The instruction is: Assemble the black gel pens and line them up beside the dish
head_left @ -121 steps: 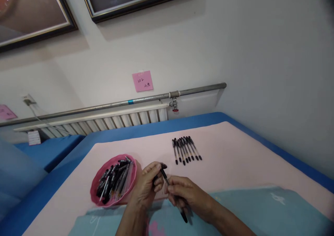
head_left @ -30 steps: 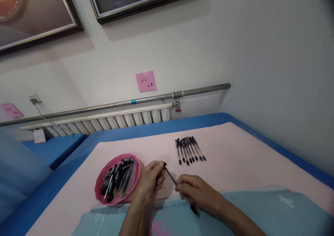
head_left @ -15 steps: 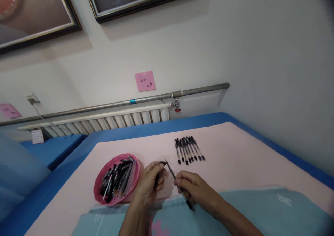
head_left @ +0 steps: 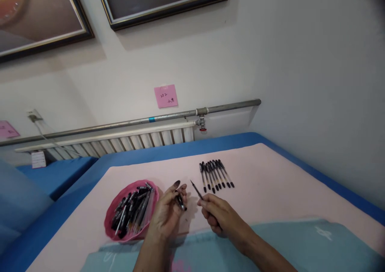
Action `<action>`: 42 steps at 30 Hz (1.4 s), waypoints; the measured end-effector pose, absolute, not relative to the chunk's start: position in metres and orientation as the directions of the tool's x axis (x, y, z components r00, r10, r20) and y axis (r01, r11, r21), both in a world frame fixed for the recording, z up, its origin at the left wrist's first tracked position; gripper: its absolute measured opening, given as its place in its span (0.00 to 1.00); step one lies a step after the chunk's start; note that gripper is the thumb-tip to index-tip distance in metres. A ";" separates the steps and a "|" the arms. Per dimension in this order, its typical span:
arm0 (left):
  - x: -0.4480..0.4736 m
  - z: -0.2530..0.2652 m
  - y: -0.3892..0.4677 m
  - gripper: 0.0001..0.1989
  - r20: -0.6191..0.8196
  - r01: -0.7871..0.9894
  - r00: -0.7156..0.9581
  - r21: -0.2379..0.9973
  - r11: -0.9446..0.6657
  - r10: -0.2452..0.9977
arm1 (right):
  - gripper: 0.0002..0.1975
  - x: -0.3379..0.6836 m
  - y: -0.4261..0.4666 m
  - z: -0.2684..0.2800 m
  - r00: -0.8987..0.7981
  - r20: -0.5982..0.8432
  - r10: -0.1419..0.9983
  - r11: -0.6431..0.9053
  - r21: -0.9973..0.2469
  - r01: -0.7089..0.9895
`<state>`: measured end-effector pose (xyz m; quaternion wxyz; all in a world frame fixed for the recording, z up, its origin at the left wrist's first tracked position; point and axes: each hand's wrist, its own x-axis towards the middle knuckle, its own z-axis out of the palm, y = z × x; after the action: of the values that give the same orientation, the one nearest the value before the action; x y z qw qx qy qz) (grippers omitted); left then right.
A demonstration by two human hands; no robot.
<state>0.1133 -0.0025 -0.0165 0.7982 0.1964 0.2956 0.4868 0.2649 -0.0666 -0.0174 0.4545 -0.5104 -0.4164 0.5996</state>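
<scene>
On the head view I have both hands over the pink table cover [head_left: 270,184]. Right hand [head_left: 219,212]: closed on a slim pen [head_left: 197,190], pinched between thumb and index; bare dark point sticks out ahead of the fingertips, up and to the left, rest of the barrel hidden in the fist. Left hand [head_left: 168,214]: palm half up, short black piece [head_left: 179,201] in a loose hold across the curled fingers, thumb lifted clear, dark smudges on thumb and fingertips. Pen point is near the left fingers, not touching; clear gap between the point and the black piece. Row of pens [head_left: 213,172] lies flat beyond the right hand, black caps toward the wall. Pink basket [head_left: 108,220] sits just left of the left forearm, loaded with pen parts [head_left: 130,212].
</scene>
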 end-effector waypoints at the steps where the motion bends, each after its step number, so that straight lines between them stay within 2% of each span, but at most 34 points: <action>1: 0.114 -0.016 -0.003 0.12 -0.282 -0.677 0.329 0.595 0.433 0.901 | 0.10 0.264 -0.065 -0.020 -0.050 -0.218 0.975 -0.222 -0.971 -0.091; 6: 0.121 -0.019 -0.006 0.13 -0.263 -0.690 0.291 0.608 0.392 0.920 | 0.08 0.255 -0.061 -0.033 0.032 -0.019 0.999 -0.019 -1.000 0.011; 10: 0.132 -0.022 -0.015 0.17 -0.230 -0.649 0.361 0.634 0.420 0.904 | 0.07 0.251 -0.062 -0.029 0.063 0.039 0.997 0.035 -0.998 0.051; 15: 0.140 -0.022 -0.024 0.16 -0.191 -0.612 0.396 0.675 0.413 0.898 | 0.06 0.251 -0.061 -0.029 0.102 -0.015 0.995 -0.015 -1.000 0.002; 23: 0.139 -0.024 -0.026 0.09 -0.156 -0.463 0.470 0.795 0.393 0.869 | 0.12 0.253 -0.063 -0.030 0.049 -0.128 0.991 -0.121 -0.986 -0.112; 27: 0.130 -0.025 -0.018 0.09 -0.180 -0.510 0.392 0.774 0.376 0.902 | 0.12 0.254 -0.064 -0.024 -0.026 -0.207 0.978 -0.209 -0.963 -0.169; 31: 0.118 -0.022 -0.007 0.07 -0.305 -0.643 0.255 0.655 0.397 0.918 | 0.12 0.255 -0.066 -0.028 -0.051 -0.153 0.987 -0.156 -0.987 -0.048; 36: 0.112 -0.023 0.001 0.01 -0.380 -0.717 0.284 0.525 0.458 0.880 | 0.14 0.252 -0.069 -0.035 -0.100 -0.113 0.989 -0.099 -0.985 0.141; 42: 0.112 -0.026 0.000 0.04 -0.326 -0.700 0.234 0.597 0.392 0.916 | 0.14 0.251 -0.069 -0.028 -0.089 -0.132 0.987 -0.107 -0.964 0.245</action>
<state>0.1119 0.0004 -0.0260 0.7680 0.1656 0.3260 0.5259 0.2513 -0.0692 -0.0282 0.3781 -0.5589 -0.5511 0.4909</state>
